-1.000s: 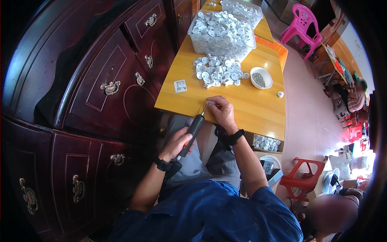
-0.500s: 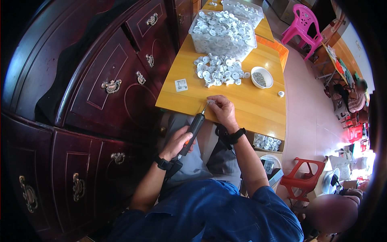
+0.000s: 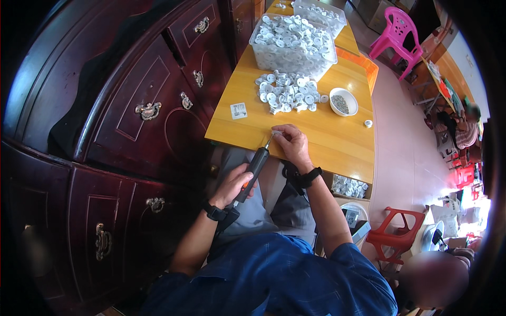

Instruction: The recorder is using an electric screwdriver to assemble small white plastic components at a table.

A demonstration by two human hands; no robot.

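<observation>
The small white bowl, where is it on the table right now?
In the head view, the small white bowl sits on the right part of the wooden table, just right of the loose pile of white parts, beyond the right hand.

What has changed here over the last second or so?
Almost nothing. The left hand still grips the dark electric screwdriver, its tip at the small part that the right hand pinches on the table. The pile of white parts and small bowl stayed put.
</observation>
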